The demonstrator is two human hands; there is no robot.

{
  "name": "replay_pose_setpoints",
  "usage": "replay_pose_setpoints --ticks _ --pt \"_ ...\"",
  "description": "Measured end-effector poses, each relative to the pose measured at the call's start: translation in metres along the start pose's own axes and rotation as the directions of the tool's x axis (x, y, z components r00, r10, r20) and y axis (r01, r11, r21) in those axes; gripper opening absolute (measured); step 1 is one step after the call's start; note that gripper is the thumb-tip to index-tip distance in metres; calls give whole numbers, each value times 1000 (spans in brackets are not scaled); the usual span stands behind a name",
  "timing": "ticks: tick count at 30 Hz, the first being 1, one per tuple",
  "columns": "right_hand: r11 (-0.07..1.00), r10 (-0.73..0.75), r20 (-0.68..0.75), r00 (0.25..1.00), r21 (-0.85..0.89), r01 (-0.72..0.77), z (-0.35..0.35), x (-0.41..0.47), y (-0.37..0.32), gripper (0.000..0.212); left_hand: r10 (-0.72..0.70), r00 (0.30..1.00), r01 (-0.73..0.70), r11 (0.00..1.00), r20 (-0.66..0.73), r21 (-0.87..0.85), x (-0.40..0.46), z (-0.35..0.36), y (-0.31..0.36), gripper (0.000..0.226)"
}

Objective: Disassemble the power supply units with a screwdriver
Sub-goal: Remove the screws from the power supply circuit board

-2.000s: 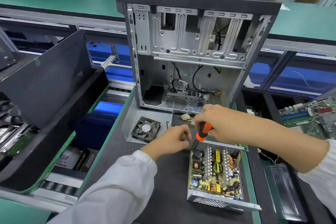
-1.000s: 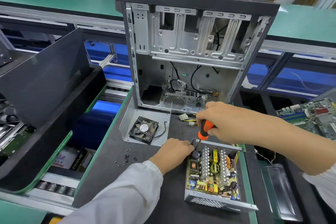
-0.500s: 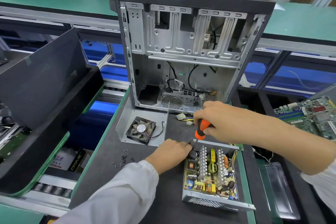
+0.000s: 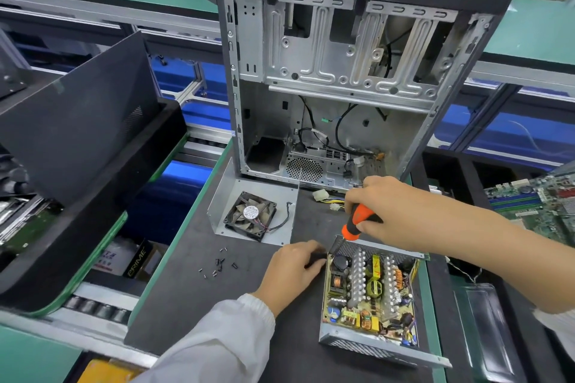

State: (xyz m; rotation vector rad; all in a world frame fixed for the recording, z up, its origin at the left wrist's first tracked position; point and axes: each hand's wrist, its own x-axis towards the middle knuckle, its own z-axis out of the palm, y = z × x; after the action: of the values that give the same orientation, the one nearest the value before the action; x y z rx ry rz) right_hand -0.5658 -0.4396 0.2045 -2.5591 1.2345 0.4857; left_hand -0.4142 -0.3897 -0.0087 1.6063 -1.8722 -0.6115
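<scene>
An open power supply unit [image 4: 370,295] lies on the dark mat, its circuit board, coils and heat sinks exposed. My right hand [image 4: 389,211] grips an orange and black screwdriver [image 4: 357,219], tip down at the unit's far left corner. My left hand [image 4: 292,270] rests against the unit's left side near that corner, fingers curled on a small dark part at the wall. The unit's removed metal cover [image 4: 249,199] with a black fan [image 4: 250,216] sits to the left. Several loose black screws [image 4: 219,264] lie on the mat.
An empty upright computer case [image 4: 342,71] stands just behind the work spot. A dark panel [image 4: 77,130] leans in a black bin at left. A green motherboard [image 4: 535,202] lies at right, and a dark plastic tray [image 4: 494,329] at lower right.
My left hand has moved from the mat in front of the unit to its left wall. The screwdriver stays at the far left corner. The camera view has shifted slightly.
</scene>
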Motion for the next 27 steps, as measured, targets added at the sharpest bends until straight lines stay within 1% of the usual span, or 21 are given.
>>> replay_pose_setpoints --ticks 13,27 --pt "1000 -6 -3 1000 14 6 -1 0 2 13 5 999 -7 999 -39 -47 0 0 2 17" --pt "999 -28 -48 998 -43 26 5 -4 -2 16 5 1000 -6 999 -21 -35 0 -1 3 16"
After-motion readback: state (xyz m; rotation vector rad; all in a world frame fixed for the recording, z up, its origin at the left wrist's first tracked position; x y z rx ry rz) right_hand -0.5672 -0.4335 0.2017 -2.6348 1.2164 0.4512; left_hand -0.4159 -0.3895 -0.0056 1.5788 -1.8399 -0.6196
